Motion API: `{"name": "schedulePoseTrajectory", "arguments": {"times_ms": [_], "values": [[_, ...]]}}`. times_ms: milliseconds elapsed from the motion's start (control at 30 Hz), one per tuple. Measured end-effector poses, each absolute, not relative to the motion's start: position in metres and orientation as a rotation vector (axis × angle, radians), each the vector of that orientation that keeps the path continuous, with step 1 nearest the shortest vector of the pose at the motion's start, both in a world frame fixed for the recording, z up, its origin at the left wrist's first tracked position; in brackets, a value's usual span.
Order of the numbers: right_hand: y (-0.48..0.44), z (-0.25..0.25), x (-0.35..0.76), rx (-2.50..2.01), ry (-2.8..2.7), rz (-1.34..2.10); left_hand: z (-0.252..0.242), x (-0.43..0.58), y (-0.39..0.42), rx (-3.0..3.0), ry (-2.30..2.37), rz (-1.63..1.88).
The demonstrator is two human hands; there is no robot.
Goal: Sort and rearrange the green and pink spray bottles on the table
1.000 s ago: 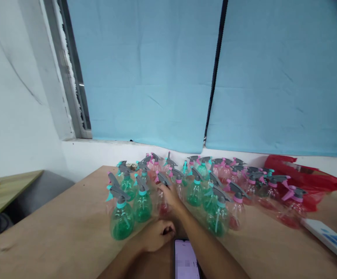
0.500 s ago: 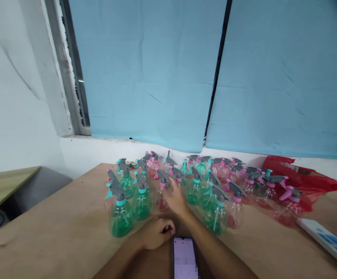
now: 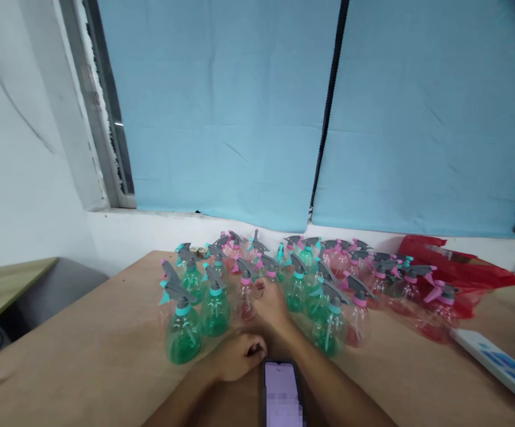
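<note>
My left hand (image 3: 242, 357) rests on the table, its fingers curled in a loose fist with nothing visible in them. My right hand (image 3: 269, 301) is just right of a clear pink-red spray bottle (image 3: 245, 301) with a grey head and pink collar. Its fingers are curled in, apart from the bottle's neck or barely beside it. Left of that bottle stand a green spray bottle (image 3: 216, 314) and a nearer green spray bottle (image 3: 183, 339). Below my hands lies a phone (image 3: 281, 391) with its screen lit.
Several more green and pink spray bottles (image 3: 329, 326) stand behind and to the right on the wooden table (image 3: 106, 338). A red plastic bag (image 3: 457, 273) and a white-and-blue box (image 3: 497, 362) lie at the right. Blue curtains (image 3: 239, 118) hang behind.
My right hand has come off the pink-red spray bottle's neck and drawn slightly back, its fingers curling in. My left hand has stayed put. The view has shifted slightly.
</note>
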State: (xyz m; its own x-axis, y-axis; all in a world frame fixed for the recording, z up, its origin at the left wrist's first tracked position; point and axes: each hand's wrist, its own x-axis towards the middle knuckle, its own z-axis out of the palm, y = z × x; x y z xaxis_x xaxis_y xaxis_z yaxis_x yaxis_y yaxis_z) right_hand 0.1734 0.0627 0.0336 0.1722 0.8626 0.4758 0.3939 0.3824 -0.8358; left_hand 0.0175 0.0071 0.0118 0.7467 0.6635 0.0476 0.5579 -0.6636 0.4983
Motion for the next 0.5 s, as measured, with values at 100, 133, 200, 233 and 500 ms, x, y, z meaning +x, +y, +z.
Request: {"name": "schedulePoseTrajectory", "arguments": {"times_ms": [100, 133, 200, 233, 500], "values": [[0.048, 0.044, 0.169, -1.227, -1.519, 0.467, 0.012, 0.018, 0.007, 2.49, 0.924, 0.322], [0.042, 0.047, 0.166, -1.153, -1.555, 0.527, 0.012, 0.019, 0.007, 2.49, 0.919, 0.325], [0.032, 0.054, 0.157, -0.988, -1.588, 0.637, 0.013, 0.019, 0.007, 2.487, 0.899, 0.34], [0.028, 0.058, 0.151, -0.935, -1.593, 0.655, 0.013, 0.019, 0.007, 2.482, 0.88, 0.354], [0.04, 0.071, 0.1, -1.049, -1.659, 0.383, 0.006, 0.015, 0.007, 2.372, 0.798, 0.51]]}}
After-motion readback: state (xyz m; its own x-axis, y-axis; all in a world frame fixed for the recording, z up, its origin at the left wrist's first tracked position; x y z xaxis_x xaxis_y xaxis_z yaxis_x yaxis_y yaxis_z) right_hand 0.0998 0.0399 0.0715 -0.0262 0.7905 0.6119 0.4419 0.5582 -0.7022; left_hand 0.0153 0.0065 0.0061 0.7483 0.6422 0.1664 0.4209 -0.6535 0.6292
